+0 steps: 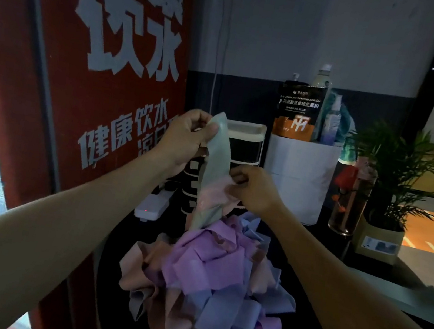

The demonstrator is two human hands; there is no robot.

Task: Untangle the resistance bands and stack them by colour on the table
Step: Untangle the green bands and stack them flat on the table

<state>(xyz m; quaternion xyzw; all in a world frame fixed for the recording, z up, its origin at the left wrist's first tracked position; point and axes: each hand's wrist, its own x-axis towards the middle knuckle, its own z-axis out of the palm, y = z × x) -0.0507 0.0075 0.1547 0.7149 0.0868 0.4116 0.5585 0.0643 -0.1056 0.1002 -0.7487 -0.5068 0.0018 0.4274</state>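
A tangled heap of resistance bands [208, 285] in purple, blue and pink lies on the dark table [328, 318]. A pale green band [217, 161] rises out of the heap, stretched upward. My left hand [185, 139] pinches its top end, raised above the pile. Lower and to the right, my right hand [254, 190] pinches a pink band [224, 191] wrapped across the green one. The green band's lower end disappears into the heap.
A red panel [96, 74] with white lettering stands close on the left. Behind the heap are a white power strip [151, 206], a small drawer unit [244, 146], a white bag [299, 174] holding a pouch and bottles, a glass jar [349, 202] and a potted plant [389, 197].
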